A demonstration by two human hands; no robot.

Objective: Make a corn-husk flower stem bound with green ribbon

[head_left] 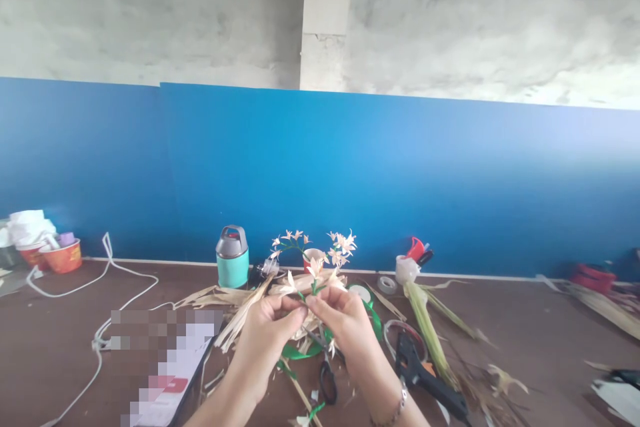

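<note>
Bare grey wall [150, 13] and a blue panel [400, 173] stand behind our brown tabletop [50, 360]. Near its middle, above dry husks [237, 325], we hold a green flower stem [315, 288] with pale blooms. Its long axis runs roughly upright, petals pointing up and outward, the lower end down at our fingers. Thumb and forefinger of our left hand [265, 333] and of our right hand [350, 330] meet there, pinching the stem. Beyond, a curved spray [299, 235] arcs leftward and a cluster [343, 241] rises on the right; we cannot tell whether both join the held stem. Below our hands lie scissors [327, 383], handles toward us; a glue gun [433, 381] sits beside our right wrist.
</note>
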